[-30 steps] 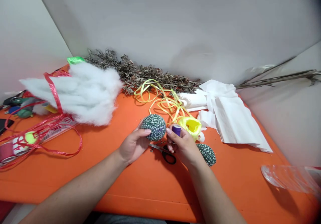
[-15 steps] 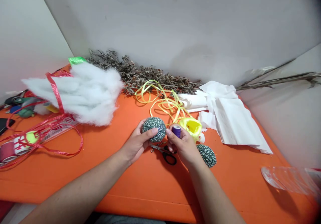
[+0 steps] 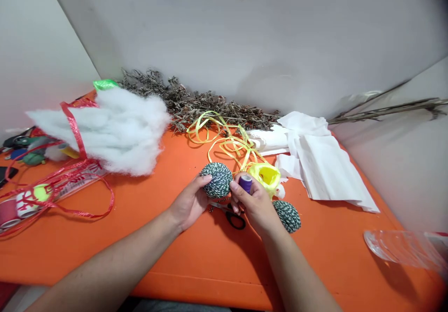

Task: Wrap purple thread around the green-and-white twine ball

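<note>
A round ball of green-and-white yarn [image 3: 217,180] rests in my left hand [image 3: 192,201], whose thumb lies on its left side. My right hand [image 3: 255,201] is closed around a purple thread spool [image 3: 245,183]; its thumb and fingertip come close to the ball's right edge. Whether a thread runs between spool and ball is too fine to make out. Below the hands, scissors [image 3: 235,219] with black handles lie on the orange table [image 3: 196,256], partly hidden. A second green-and-white yarn ball [image 3: 287,216] sits beside my right wrist.
White fluffy stuffing [image 3: 129,130] and red ribbon [image 3: 105,211] lie on the left. Dried twigs [image 3: 196,104] line the wall. Yellow ribbon [image 3: 241,146] spreads behind my hands, near white paper sheets [image 3: 332,172]. Clear plastic [image 3: 399,246] stands at the right edge.
My left thumb has slid from the front of the yarn ball toward its left side, and the ball has turned slightly. My right hand keeps the spool in nearly the same place.
</note>
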